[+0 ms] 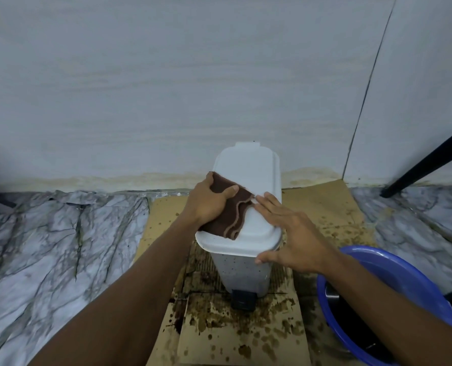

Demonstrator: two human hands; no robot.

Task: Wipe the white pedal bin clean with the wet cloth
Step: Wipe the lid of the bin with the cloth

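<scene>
Left hand (208, 204) grips the cloth (231, 216) on the bin lid (248, 167), whose bare length runs far from it; right hand (288, 231), fingers straight, steadies the near-right edge.

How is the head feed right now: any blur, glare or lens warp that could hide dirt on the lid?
Head view: soft, even light, no glare on the bin lid; the brown cloth, left hand and right hand at centre are sharp; the wide lens bows the wall seam at right; the far left edge darkens.
</scene>
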